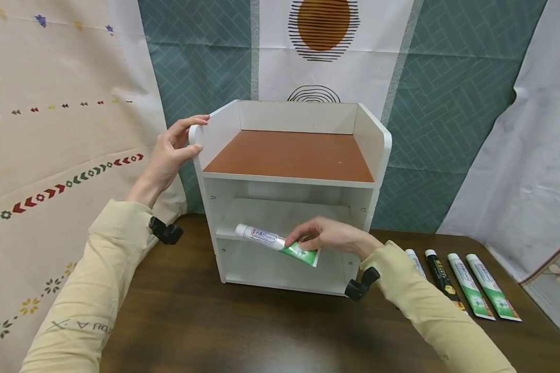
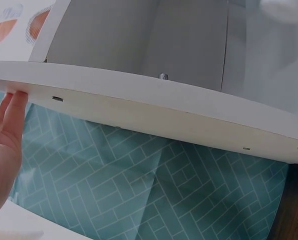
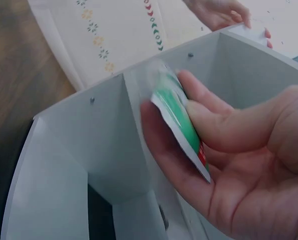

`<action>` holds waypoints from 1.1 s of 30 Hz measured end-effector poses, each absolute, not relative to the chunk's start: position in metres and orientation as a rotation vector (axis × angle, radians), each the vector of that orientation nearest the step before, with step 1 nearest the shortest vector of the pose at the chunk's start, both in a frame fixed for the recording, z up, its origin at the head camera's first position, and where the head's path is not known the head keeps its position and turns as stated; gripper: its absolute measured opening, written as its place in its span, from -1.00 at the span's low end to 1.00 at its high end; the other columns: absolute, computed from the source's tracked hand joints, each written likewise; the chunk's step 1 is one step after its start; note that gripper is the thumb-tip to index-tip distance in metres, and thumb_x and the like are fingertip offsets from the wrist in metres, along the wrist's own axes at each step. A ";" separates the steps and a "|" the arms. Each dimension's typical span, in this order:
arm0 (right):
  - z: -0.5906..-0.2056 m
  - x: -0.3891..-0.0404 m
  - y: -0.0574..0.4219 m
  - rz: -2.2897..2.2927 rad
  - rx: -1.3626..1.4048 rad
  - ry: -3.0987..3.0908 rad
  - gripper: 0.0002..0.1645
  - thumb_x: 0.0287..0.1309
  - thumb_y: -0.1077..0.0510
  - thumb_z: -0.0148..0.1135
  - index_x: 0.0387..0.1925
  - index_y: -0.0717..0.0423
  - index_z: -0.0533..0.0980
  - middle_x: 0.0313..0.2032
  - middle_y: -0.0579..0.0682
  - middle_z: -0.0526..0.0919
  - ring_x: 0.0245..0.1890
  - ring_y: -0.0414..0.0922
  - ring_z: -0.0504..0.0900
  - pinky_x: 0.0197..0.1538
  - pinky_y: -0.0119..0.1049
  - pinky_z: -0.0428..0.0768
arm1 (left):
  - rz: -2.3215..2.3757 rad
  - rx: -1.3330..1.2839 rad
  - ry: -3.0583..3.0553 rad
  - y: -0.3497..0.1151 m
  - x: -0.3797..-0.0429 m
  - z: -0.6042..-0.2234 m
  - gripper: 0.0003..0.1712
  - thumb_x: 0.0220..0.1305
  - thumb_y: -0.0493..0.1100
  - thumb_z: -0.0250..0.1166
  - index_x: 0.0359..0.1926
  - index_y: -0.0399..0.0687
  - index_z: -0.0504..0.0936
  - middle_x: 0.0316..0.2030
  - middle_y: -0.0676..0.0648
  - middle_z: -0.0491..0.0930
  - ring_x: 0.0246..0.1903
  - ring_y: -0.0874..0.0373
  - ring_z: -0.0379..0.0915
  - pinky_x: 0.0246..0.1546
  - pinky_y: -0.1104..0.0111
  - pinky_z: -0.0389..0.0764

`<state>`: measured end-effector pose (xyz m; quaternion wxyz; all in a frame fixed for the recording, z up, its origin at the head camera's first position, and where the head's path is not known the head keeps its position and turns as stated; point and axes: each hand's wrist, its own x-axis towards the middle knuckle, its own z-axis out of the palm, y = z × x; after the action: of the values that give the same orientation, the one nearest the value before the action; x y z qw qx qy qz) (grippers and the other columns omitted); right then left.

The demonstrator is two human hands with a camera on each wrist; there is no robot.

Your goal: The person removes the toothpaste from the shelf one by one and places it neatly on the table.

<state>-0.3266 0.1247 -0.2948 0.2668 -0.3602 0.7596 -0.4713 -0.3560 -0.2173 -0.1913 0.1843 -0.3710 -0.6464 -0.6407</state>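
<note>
My right hand [image 1: 324,235] pinches a white and green toothpaste tube [image 1: 266,238] near its flat end, in front of the small white shelf unit [image 1: 200,207]. The tube's white cap points left and a little up, level with the middle shelf board [image 1: 280,212]. In the right wrist view, thumb and fingers press the tube [image 3: 176,110] from both sides. At the unit's upper left side panel, my left hand [image 1: 170,147] holds the edge, thumb in front and fingers over the rim. Only part of the left hand [image 2: 6,135] shows in the left wrist view, against the panel.
Several toothpaste tubes lie in a row at the right of the dark wooden table [image 1: 261,331]: a black one [image 1: 443,280] and green and white ones [image 1: 471,287]. My right sleeve partly covers the nearest. Patterned cloth [image 1: 205,67] hangs behind the unit, which has a brown top [image 1: 294,155].
</note>
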 end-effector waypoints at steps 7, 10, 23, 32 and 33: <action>-0.299 -0.322 0.140 -1.089 -1.156 1.953 -0.74 0.18 0.32 0.06 -0.12 0.14 0.56 -0.18 0.09 0.52 -0.28 -0.05 0.41 -0.30 -0.30 0.40 | -1.816 -1.050 -1.818 -0.217 -0.357 -0.191 -0.50 0.05 -0.51 0.14 0.04 -0.10 0.53 0.19 -0.15 0.26 0.13 -0.02 0.14 -0.14 0.34 0.38; -0.299 -0.320 0.147 -1.062 -1.171 1.926 -0.75 0.19 0.31 0.06 -0.12 0.16 0.55 -0.18 0.10 0.52 -0.29 -0.06 0.40 -0.30 -0.31 0.39 | -1.814 -1.047 -1.821 -0.217 -0.357 -0.191 -0.51 0.06 -0.51 0.14 0.04 -0.09 0.53 0.19 -0.15 0.26 0.13 -0.02 0.13 -0.13 0.34 0.38; -0.304 -0.315 0.192 -1.054 -1.203 1.915 -0.74 0.19 0.31 0.05 -0.11 0.14 0.56 -0.15 0.14 0.54 -0.24 -0.05 0.42 -0.22 -0.26 0.44 | -1.810 -1.052 -1.813 -0.216 -0.356 -0.192 -0.50 0.06 -0.51 0.13 0.04 -0.10 0.53 0.18 -0.16 0.27 0.12 -0.02 0.14 -0.14 0.34 0.38; -0.302 -0.309 0.233 -1.036 -1.253 1.896 -0.74 0.21 0.33 0.02 -0.09 0.18 0.53 -0.16 0.16 0.54 -0.28 -0.11 0.44 -0.24 -0.27 0.47 | -1.826 -1.080 -1.781 -0.215 -0.357 -0.192 -0.50 0.05 -0.53 0.10 0.03 -0.13 0.52 0.18 -0.17 0.27 0.10 -0.02 0.16 -0.18 0.37 0.40; -0.303 -0.308 0.238 -1.038 -1.261 1.888 -0.73 0.21 0.34 0.01 -0.09 0.19 0.53 -0.16 0.17 0.54 -0.28 -0.11 0.45 -0.23 -0.26 0.47 | -1.825 -1.077 -1.784 -0.215 -0.358 -0.193 -0.50 0.05 -0.53 0.11 0.03 -0.13 0.52 0.18 -0.17 0.27 0.10 -0.02 0.16 -0.18 0.36 0.40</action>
<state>-0.3084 0.2380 -0.3030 0.3172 -0.4790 0.7172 -0.3943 -0.3575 -0.2151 -0.1926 0.1848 -0.3821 -0.6328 -0.6476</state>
